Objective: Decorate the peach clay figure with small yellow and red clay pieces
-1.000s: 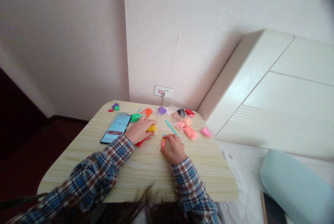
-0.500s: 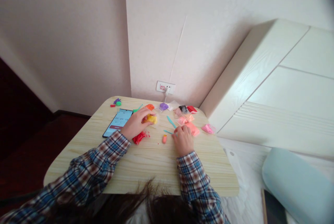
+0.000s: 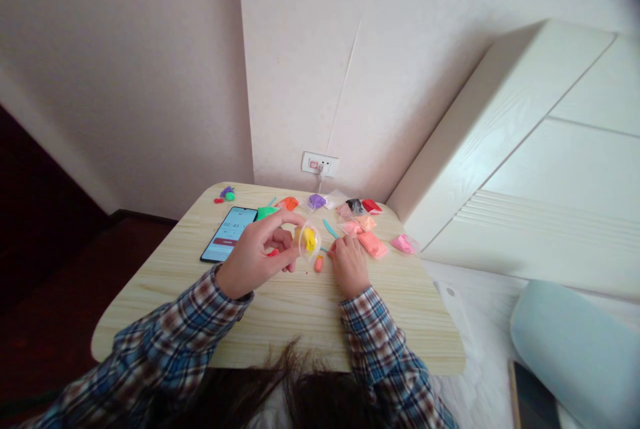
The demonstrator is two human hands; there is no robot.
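Observation:
My left hand [image 3: 265,249] is raised above the table, its thumb and fingers pinching a clear bag of yellow clay [image 3: 309,240] whose open mouth faces me. My right hand [image 3: 349,262] rests on the tabletop with fingers closed over one end of a thin blue modelling tool [image 3: 324,250]; only its tip shows. Between the hands stands a small orange-pink clay piece [image 3: 319,264] with a bit of yellow on top. Red clay [image 3: 273,252] is mostly hidden behind my left hand. A wider blue clay knife [image 3: 330,228] lies just beyond my right fingers.
A phone [image 3: 229,234] showing a timer lies on the left of the wooden table [image 3: 165,309]. Bags of green [image 3: 267,213], orange [image 3: 287,203], purple [image 3: 317,201], salmon [image 3: 373,244] and pink clay [image 3: 404,244] line the back and right. Small clay pieces [image 3: 229,196] sit at the far left corner.
My left hand has lifted the yellow clay bag and brought it toward me and right. My right hand has let go of the orange-pink piece and moved right to the thin blue tool.

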